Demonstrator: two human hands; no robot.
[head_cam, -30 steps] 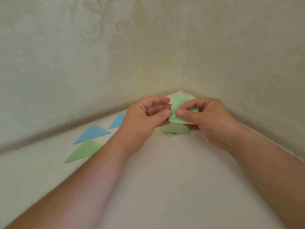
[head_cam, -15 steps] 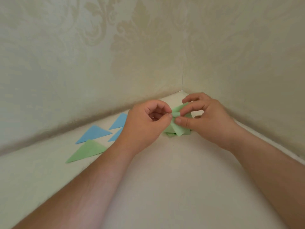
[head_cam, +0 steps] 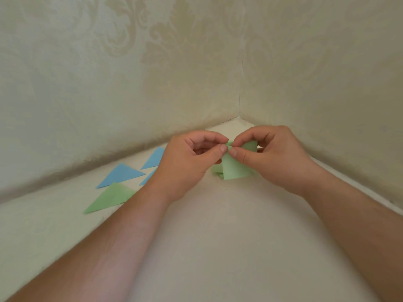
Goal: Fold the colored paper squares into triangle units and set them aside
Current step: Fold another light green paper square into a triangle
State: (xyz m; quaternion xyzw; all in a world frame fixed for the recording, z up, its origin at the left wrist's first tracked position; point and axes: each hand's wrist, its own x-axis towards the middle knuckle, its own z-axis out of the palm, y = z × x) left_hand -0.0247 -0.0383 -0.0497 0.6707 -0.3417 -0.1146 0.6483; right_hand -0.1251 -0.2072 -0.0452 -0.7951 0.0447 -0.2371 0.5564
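Pale tabletop [head_cam: 218, 247] tucked into a corner of cream patterned wallpaper [head_cam: 109, 73]. Near the far corner, a green paper [head_cam: 234, 168] pinched at its top between thumb and forefinger of both the left hand [head_cam: 187, 164] and the right hand [head_cam: 272, 158], fingertips almost meeting, sheet hanging down. Just beneath, a small stack of green squares [head_cam: 217, 170] lying on the surface. Further left, toward the left wall edge, flat folded pieces: a green triangle [head_cam: 109, 198] nearest, a blue triangle [head_cam: 121, 174] behind it, two more blue triangles [head_cam: 153, 159] partly hidden by the left wrist.
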